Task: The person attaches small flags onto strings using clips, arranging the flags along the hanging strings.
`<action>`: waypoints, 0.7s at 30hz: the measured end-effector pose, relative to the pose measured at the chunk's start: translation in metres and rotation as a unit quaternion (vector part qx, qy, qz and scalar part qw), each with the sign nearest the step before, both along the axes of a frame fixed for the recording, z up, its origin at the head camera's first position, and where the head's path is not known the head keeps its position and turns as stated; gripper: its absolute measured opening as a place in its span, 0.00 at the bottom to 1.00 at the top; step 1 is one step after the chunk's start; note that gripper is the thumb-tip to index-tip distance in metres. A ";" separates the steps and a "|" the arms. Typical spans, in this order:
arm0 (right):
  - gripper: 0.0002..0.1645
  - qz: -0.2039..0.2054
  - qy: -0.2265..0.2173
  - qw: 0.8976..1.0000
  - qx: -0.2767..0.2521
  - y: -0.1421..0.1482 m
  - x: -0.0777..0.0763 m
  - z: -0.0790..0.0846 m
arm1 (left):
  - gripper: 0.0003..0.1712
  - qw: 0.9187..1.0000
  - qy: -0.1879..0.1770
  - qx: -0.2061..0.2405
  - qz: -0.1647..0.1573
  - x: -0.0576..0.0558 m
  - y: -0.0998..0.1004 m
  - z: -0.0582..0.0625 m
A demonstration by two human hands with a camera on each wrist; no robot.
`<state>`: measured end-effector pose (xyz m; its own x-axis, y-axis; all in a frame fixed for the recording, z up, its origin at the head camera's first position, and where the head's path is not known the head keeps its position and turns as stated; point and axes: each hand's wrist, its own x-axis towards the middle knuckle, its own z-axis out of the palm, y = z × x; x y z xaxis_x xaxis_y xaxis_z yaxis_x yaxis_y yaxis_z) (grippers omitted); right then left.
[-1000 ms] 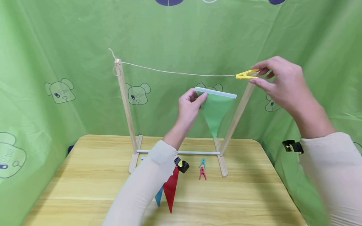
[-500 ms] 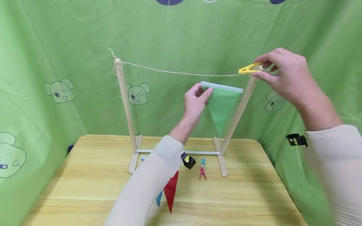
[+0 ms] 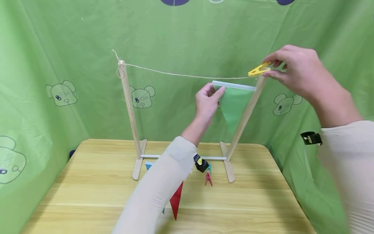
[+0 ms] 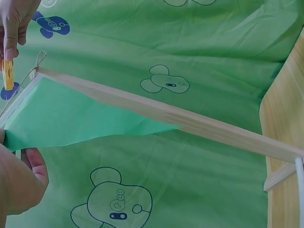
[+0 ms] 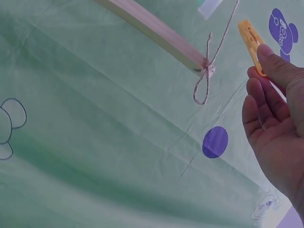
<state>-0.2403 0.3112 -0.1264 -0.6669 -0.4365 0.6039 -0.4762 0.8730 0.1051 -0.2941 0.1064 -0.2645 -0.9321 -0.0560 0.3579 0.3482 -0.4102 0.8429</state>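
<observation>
My left hand [image 3: 207, 102] pinches the upper left corner of a green pennant [image 3: 235, 105], whose white top strip [image 3: 233, 85] sits just below the string [image 3: 175, 74]. The pennant hangs point down in front of the right post. Up by the top of that post, my right hand [image 3: 298, 70] pinches a yellow clothespin [image 3: 258, 70] between thumb and fingers. In the right wrist view the clothespin [image 5: 251, 45] appears apart from the string [image 5: 225, 35]. The left wrist view shows the pennant [image 4: 71, 116] close beside the wooden post [image 4: 142, 107].
Two wooden posts, left [image 3: 130, 110] and right [image 3: 248, 113], carry the string and stand on the table [image 3: 248, 201]. A red clothespin [image 3: 208, 179] and a blue clothespin [image 3: 209, 168] lie there. A red pennant [image 3: 176, 201] and a blue pennant [image 3: 148, 165] are partly under my left arm.
My left hand has moved right and up with the green pennant, closer to the string. The right hand has risen slightly to the right, and the yellow clothespin has tilted.
</observation>
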 end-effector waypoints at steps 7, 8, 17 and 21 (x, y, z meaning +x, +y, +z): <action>0.19 0.017 0.015 0.999 0.034 0.000 -0.003 0.009 | 0.11 1.000 -0.003 0.013 0.006 0.000 0.007 0.004; 0.18 0.017 0.014 0.999 0.038 0.000 -0.003 0.010 | 0.11 1.000 -0.005 0.015 0.005 0.000 0.008 0.004; 0.17 0.040 0.010 0.997 0.065 -0.003 -0.007 0.018 | 0.11 1.000 -0.008 0.027 0.014 0.001 0.014 0.003; 0.16 0.032 -0.004 0.997 0.074 -0.006 -0.008 0.021 | 0.08 0.999 -0.014 0.029 0.017 0.001 0.016 0.002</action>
<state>-0.2487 0.3055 -0.1051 -0.6398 -0.5616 0.5247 -0.5317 0.8164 0.2255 -0.2932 0.1228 -0.2628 -0.9387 -0.1083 0.3273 0.3401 -0.4471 0.8273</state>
